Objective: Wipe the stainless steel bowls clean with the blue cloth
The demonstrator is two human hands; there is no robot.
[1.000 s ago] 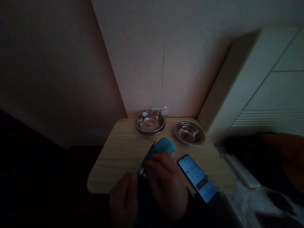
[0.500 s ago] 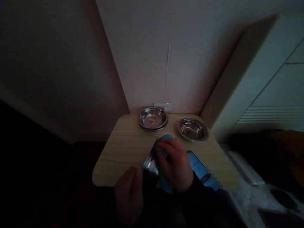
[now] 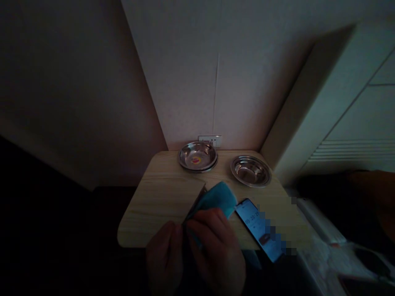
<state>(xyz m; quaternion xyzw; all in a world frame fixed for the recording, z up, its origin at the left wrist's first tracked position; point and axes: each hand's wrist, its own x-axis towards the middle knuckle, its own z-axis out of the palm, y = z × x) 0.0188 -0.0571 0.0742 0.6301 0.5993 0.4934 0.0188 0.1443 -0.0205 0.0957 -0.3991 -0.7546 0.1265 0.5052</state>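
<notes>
Low in front of me, my left hand (image 3: 165, 255) is closed, fist-like, on the near end of what looks like a kitchen knife (image 3: 200, 195). Its thin metal blade slants up and away to a pointed corner and shows almost edge-on; the handle is hidden in the dark. A blue cloth (image 3: 220, 197) is pinched in my right hand (image 3: 217, 248), whose fingers press it along the blade close to my left hand. The cloth's far end folds out over the tabletop, and part of it hangs below my right hand.
On the light wooden table (image 3: 151, 201) stand stacked steel dishes (image 3: 197, 154) at the back, more steel dishes (image 3: 250, 172) at back right, and a lit phone (image 3: 257, 228) at right. Behind is a wall with a socket (image 3: 212, 139). A cluttered pale surface (image 3: 327, 255) lies to the right.
My right hand has slid with the cloth down the blade toward my left hand. The blade has turned from showing a shiny face to nearly edge-on. More of the phone shows.
</notes>
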